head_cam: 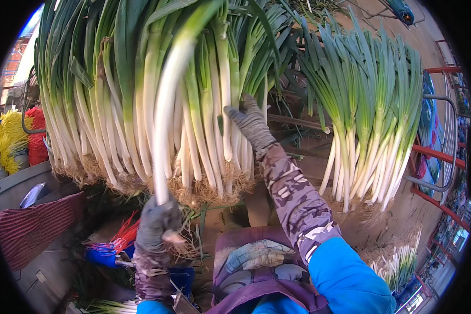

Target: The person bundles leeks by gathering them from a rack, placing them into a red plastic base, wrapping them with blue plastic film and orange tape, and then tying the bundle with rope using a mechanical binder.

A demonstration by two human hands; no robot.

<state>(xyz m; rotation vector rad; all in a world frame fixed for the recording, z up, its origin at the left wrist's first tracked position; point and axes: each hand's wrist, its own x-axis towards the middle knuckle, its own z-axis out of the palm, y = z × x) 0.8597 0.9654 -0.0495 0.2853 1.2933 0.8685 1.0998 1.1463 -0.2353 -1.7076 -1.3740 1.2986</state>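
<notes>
My left hand [159, 223], in a dirty grey glove, is closed around the root end of one thick leek [167, 117], whose white stalk rises over the others. A wide row of leeks [133, 94] with green tops and brown roots lies before me. My right hand [251, 121], gloved as well, rests against the stalks at the right end of this row, thumb and fingers spread. Whether it grips a stalk cannot be told. A second bunch of leeks [369, 149] lies apart, to the right of my right arm.
Red and blue strings [119, 239] are below left, beside a metal panel with a red checked cloth [39, 227]. Yellow and red string bundles [11, 137] stand at the far left. Red and grey metal rails [441, 157] run along the right. More leeks [400, 267] lie lower right.
</notes>
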